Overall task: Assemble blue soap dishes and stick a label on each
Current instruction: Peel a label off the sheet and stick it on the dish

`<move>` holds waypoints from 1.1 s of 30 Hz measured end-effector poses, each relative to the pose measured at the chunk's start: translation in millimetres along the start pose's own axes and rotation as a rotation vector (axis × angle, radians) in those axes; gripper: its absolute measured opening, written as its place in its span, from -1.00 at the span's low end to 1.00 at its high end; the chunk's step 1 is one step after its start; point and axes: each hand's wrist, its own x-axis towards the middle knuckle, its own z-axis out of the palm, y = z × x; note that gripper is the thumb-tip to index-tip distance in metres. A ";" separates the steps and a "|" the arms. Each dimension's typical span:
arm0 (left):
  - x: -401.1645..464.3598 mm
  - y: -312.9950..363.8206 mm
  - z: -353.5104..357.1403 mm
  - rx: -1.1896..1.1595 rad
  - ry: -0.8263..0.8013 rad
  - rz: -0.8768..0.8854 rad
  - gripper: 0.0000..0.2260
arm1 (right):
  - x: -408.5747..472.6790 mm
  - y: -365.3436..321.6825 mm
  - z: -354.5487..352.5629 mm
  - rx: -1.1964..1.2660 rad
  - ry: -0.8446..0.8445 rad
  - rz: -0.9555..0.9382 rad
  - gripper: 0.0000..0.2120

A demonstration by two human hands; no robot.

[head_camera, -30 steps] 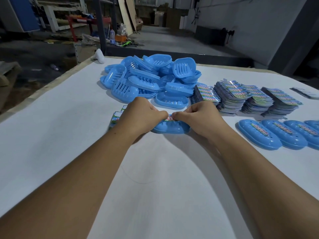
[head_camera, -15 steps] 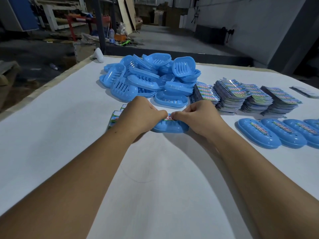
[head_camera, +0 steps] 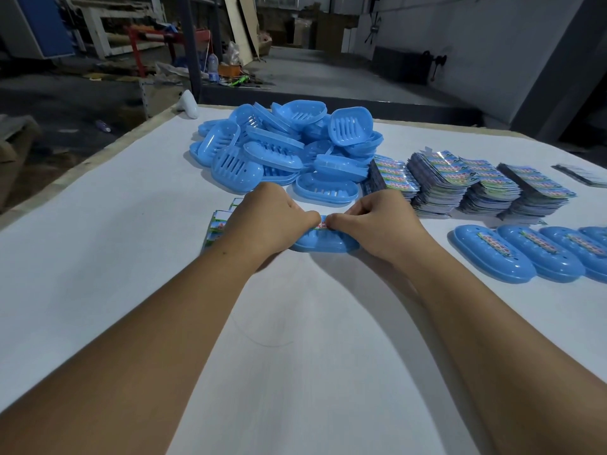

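A blue soap dish [head_camera: 323, 243] lies on the white table [head_camera: 98, 257] in front of me, with a colourful label [head_camera: 323, 223] on its top. My left hand [head_camera: 267, 221] and my right hand [head_camera: 377, 223] both curl over the dish, thumbs meeting at the label in the middle. Most of the dish and label is hidden under my fingers. A heap of loose blue dish parts [head_camera: 285, 146] sits behind my hands.
Several stacks of label sheets [head_camera: 466, 182] stand at the right rear. A row of finished, labelled dishes [head_camera: 525, 252] lies at the right. More label sheets [head_camera: 216, 229] peek out left of my left hand. The table's wooden left edge [head_camera: 82, 165] borders a floor drop.
Both hands stay over the same dish; the thumbs have drawn slightly closer together over the label. Nothing else has moved.
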 end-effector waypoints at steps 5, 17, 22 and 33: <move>-1.9 0.1 1.6 0.076 0.042 0.035 -0.70 | -2.3 -4.2 0.5 -0.073 0.025 -0.032 -0.65; 1.6 -1.2 3.8 0.127 0.048 0.052 -0.70 | -10.3 -13.7 -6.1 -0.259 0.088 -0.080 -0.63; 2.1 -3.7 4.7 0.086 0.055 0.049 -0.70 | -11.6 -14.1 -6.4 -0.251 0.093 -0.084 -0.55; 3.4 -5.2 6.9 0.064 0.064 0.067 -0.73 | -9.7 -8.2 -5.8 -0.132 0.085 -0.023 -0.66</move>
